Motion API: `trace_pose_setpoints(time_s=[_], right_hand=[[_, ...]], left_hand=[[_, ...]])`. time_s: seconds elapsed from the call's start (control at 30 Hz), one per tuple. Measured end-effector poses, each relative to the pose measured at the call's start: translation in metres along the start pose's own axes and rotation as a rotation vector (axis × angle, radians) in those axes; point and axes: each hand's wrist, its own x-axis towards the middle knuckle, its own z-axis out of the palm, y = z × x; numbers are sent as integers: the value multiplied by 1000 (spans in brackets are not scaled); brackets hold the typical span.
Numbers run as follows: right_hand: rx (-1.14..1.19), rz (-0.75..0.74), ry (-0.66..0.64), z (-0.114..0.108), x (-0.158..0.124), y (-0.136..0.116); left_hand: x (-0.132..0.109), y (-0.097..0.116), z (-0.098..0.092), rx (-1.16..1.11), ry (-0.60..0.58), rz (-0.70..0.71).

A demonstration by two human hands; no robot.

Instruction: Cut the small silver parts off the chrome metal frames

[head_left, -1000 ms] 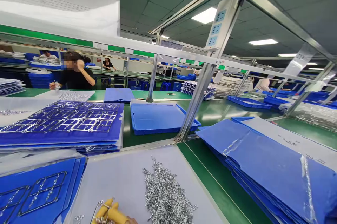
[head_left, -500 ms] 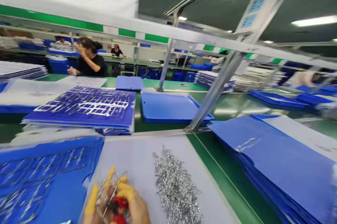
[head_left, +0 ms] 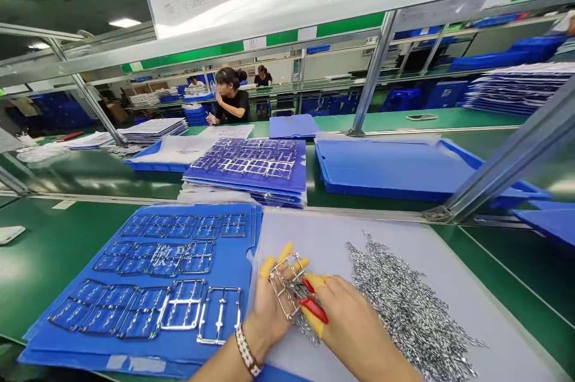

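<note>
I see the left hand (head_left: 269,310) partly open, fingers spread, pinching a small silver metal lattice frame (head_left: 284,286) at chest-low height above the bench; yellow rubber finger cots (head_left: 285,252) cover its fingertips, and a white-and-brown beaded bracelet (head_left: 246,352) circles the wrist. The right hand (head_left: 354,331) is closed around red-handled side cutters (head_left: 313,310) — their metal head lies at the frame. Beneath both hands lies a pale grey sheet (head_left: 305,232); a loose pile of small silver metal pieces (head_left: 404,301) spreads just beside the right hand. To the left, a flat blue corrugated plastic sheet (head_left: 135,349) carries rows of similar silver frames (head_left: 182,313); beyond it stands a stack of blue sheets (head_left: 287,181) topped with more frames, next to a shallow blue plastic tray (head_left: 395,163) — across the green bench, a co-worker in a black shirt (head_left: 233,105) sits with one hand raised.
</note>
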Motion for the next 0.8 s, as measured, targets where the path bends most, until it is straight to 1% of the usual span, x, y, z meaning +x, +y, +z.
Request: trace_pose_setpoints(time_s=[0.1, 0.3, 0.43, 0.57, 0.7, 0.8], right_hand=[[-77, 45, -56, -2, 7, -4], [-109, 118, -203, -7, 16, -7], [-101, 122, -222, -7, 20, -7], [-79, 132, -239, -9, 20, -6], [-48, 142, -288, -15, 22, -6], [-42, 143, -291, -18, 24, -7]], left_hand=[[2, 0, -1, -5, -31, 3], [5, -4, -6, 24, -31, -6], [7, -6, -9, 60, -28, 11], [6, -6, -8, 106, -10, 28], [4, -6, -9, 209, 32, 65], [5, -7, -13, 290, 60, 109]])
